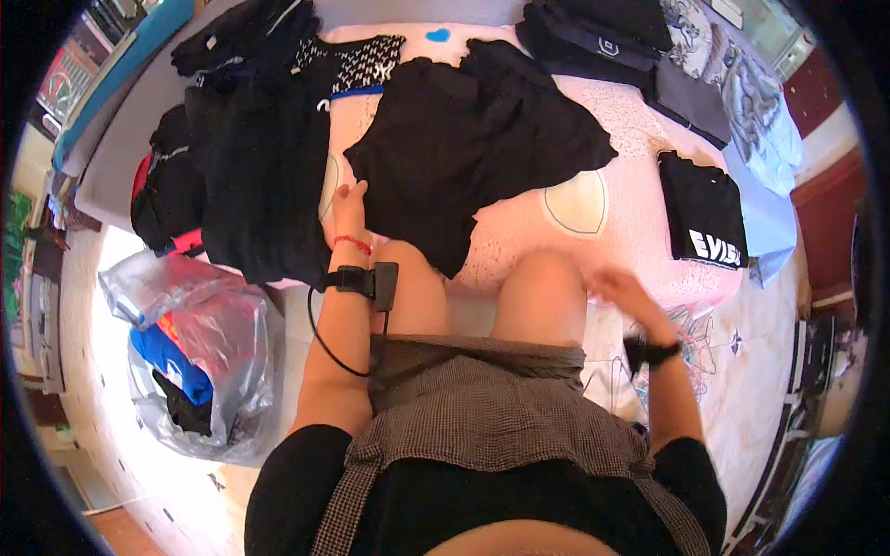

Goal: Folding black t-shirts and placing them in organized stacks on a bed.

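A black garment (445, 139), probably a shirt, lies spread and rumpled across the pink bed cover (500, 250) in front of me. My left hand (350, 208) is at its left edge, fingers partly curled. Whether they grip the cloth is unclear. My right hand (615, 286) is blurred beside my right knee, near the cover's front edge, and holds nothing that I can see. A folded black garment with white lettering (704, 208) lies beyond that hand to the right.
Dark clothes (261, 174) are piled at left, near a black-and-white patterned garment (365, 66). Folded dark clothes (591, 45) sit at the back right. A clear plastic bag of clothes (236, 361) stands on the floor at left; wire hangers (688, 347) lie at right.
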Action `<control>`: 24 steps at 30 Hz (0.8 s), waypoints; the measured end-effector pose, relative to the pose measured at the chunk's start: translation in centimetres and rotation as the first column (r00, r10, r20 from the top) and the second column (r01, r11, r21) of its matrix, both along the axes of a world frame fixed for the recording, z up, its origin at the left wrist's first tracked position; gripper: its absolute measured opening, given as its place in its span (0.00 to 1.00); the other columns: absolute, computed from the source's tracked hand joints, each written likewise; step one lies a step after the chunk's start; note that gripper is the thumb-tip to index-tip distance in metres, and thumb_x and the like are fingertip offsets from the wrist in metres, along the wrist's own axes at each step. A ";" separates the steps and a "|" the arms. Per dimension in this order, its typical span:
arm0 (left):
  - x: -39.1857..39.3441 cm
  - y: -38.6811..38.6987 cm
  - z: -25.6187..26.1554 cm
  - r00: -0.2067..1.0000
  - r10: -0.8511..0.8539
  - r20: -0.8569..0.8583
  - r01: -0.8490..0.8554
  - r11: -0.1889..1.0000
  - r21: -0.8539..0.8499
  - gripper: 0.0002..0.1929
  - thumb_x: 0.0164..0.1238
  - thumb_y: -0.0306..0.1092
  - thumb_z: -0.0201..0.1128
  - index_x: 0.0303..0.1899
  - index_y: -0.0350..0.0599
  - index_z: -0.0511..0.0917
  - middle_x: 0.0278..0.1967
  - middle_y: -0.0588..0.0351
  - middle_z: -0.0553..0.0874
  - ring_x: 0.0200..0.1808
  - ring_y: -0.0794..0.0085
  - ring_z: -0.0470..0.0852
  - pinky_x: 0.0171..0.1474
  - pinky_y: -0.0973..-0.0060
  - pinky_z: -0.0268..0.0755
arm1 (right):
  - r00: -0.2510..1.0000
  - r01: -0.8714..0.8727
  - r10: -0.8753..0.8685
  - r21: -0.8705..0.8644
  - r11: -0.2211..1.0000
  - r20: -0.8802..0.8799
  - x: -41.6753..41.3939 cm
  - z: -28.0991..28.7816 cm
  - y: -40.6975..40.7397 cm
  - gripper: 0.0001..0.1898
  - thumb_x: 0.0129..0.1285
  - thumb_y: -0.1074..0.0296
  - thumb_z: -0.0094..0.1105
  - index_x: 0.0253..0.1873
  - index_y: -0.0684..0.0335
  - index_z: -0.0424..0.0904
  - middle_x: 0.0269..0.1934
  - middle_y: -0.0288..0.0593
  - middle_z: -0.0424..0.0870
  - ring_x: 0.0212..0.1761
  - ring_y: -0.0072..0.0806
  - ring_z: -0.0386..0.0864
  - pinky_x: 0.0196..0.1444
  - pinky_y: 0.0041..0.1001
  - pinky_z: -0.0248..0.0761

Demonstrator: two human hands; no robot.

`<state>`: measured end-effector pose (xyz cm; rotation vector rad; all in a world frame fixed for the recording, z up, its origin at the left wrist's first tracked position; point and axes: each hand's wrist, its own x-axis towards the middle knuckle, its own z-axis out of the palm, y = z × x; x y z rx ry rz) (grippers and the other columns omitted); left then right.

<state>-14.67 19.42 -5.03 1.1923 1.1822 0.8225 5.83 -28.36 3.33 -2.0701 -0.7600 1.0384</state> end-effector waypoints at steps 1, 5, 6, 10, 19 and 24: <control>0.3 -1.0 0.3 1.000 -0.003 -0.007 0.003 1.000 -0.009 0.24 0.61 0.41 0.62 0.57 0.43 0.71 0.45 0.58 0.78 0.48 0.67 0.76 0.48 0.74 0.68 | 0.946 0.267 -0.257 0.026 0.963 -0.199 -3.6 -0.7 -3.1 0.13 0.65 0.59 0.56 0.43 0.65 0.78 0.37 0.38 0.82 0.37 0.21 0.79 0.39 0.24 0.74; 2.7 -7.2 8.2 0.917 -0.057 -0.394 0.196 0.926 0.322 0.22 0.60 0.40 0.64 0.52 0.36 0.76 0.48 0.49 0.82 0.50 0.66 0.78 0.57 0.72 0.67 | 0.692 0.344 -0.416 -0.237 0.909 -0.590 -16.4 -2.2 -15.2 0.12 0.66 0.62 0.48 0.39 0.65 0.75 0.35 0.44 0.82 0.35 0.29 0.82 0.37 0.29 0.78; 2.3 -6.8 7.3 0.910 -0.071 -0.408 0.276 0.839 0.470 0.20 0.62 0.39 0.63 0.51 0.36 0.76 0.48 0.49 0.82 0.50 0.66 0.78 0.58 0.72 0.67 | 0.905 0.207 -0.194 -0.005 0.978 -0.379 -20.0 -2.6 -18.0 0.14 0.67 0.60 0.46 0.38 0.65 0.75 0.33 0.43 0.82 0.33 0.28 0.81 0.36 0.28 0.76; 2.2 -8.7 6.6 0.916 -0.400 -0.033 0.397 0.889 0.229 0.17 0.65 0.38 0.57 0.53 0.44 0.77 0.51 0.54 0.81 0.57 0.65 0.77 0.57 0.71 0.67 | 0.950 0.302 -0.295 0.068 0.951 -0.104 -32.0 -1.0 -26.5 0.16 0.68 0.58 0.43 0.36 0.65 0.75 0.30 0.43 0.82 0.32 0.27 0.80 0.36 0.26 0.75; 3.1 -9.5 5.4 0.851 -0.523 0.043 0.524 0.851 -0.028 0.17 0.70 0.39 0.53 0.56 0.44 0.73 0.57 0.55 0.77 0.60 0.69 0.73 0.61 0.69 0.61 | 0.696 0.706 -0.688 0.019 0.708 -0.208 -44.9 -2.4 -28.6 0.17 0.69 0.57 0.43 0.36 0.65 0.76 0.30 0.42 0.81 0.33 0.26 0.80 0.36 0.25 0.74; 2.3 -9.4 5.9 0.854 -0.521 -0.009 0.521 0.853 0.025 0.17 0.71 0.39 0.53 0.56 0.44 0.72 0.58 0.54 0.76 0.60 0.68 0.73 0.60 0.69 0.62 | 0.679 0.707 -0.691 -0.035 0.707 -0.249 -44.4 -1.5 -30.7 0.17 0.69 0.57 0.43 0.37 0.65 0.76 0.31 0.42 0.81 0.33 0.26 0.79 0.37 0.25 0.74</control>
